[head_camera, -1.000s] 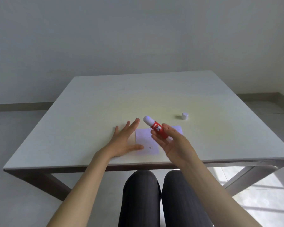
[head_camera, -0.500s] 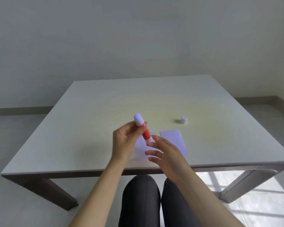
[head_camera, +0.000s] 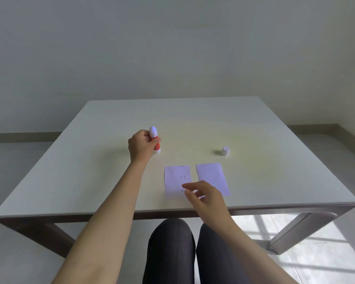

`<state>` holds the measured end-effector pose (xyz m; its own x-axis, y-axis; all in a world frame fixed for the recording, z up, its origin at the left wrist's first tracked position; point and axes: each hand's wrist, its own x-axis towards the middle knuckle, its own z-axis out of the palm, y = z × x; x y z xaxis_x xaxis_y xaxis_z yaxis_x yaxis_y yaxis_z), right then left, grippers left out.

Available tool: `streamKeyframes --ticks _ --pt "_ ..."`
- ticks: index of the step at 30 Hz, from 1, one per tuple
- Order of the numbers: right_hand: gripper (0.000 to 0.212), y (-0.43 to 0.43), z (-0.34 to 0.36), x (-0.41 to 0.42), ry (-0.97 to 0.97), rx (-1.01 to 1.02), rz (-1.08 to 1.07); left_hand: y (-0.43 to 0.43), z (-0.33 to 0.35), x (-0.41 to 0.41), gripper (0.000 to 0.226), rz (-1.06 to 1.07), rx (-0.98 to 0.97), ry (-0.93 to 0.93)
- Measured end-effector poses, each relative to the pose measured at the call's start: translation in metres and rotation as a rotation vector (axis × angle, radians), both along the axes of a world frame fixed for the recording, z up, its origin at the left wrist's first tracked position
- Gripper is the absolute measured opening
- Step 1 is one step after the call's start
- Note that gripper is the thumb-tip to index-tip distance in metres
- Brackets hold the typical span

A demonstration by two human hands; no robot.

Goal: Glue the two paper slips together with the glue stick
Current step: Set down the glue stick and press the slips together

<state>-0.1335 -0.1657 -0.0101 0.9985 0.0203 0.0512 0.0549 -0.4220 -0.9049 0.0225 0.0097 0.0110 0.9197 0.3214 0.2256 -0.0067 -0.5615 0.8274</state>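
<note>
My left hand (head_camera: 140,145) grips the red glue stick (head_camera: 155,140) upright, its white base touching or just above the table, left of and beyond the papers. Two pale paper slips lie side by side near the front edge: the left slip (head_camera: 176,177) carries small printed marks, the right slip (head_camera: 210,174) is blank. My right hand (head_camera: 203,196) hovers over the near ends of both slips, fingers apart and curled, fingertips at the left slip's near right corner. It holds nothing. The white cap (head_camera: 225,151) stands alone beyond the right slip.
The white table (head_camera: 90,171) fills the view, its front edge just past my knees. A plain wall stands behind it, and sunlit floor shows at the lower right.
The glue stick passed from my right hand to my left, which carried it left and away to the table. My right hand dropped toward the slips, both now uncovered.
</note>
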Motion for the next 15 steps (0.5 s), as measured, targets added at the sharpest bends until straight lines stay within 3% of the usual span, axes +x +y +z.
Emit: streamKeyframes --ticks 7,9,10,12,14,15 --pt "0.029 0.007 -0.006 0.007 -0.082 -0.183 0.061 0.002 -0.013 0.004 0.014 0.003 0.0 -0.012" --pt "0.04 0.008 -0.008 0.009 -0.109 -0.362 0.099 0.004 -0.019 0.004 0.011 0.005 0.02 0.0" --pt "0.048 0.009 -0.01 0.01 -0.143 -0.52 0.128 0.005 -0.022 0.005 0.016 0.0 0.02 0.021" --pt "0.065 0.012 -0.014 0.009 -0.199 -0.799 0.192 0.008 -0.027 0.004 0.057 -0.022 0.03 0.097" --pt "0.072 0.015 -0.015 0.006 -0.224 -0.915 0.241 0.008 -0.029 -0.001 0.093 -0.023 0.02 0.109" --pt "0.067 0.016 -0.017 0.004 -0.272 -0.942 0.238 0.007 -0.028 -0.005 0.097 -0.011 -0.001 0.061"
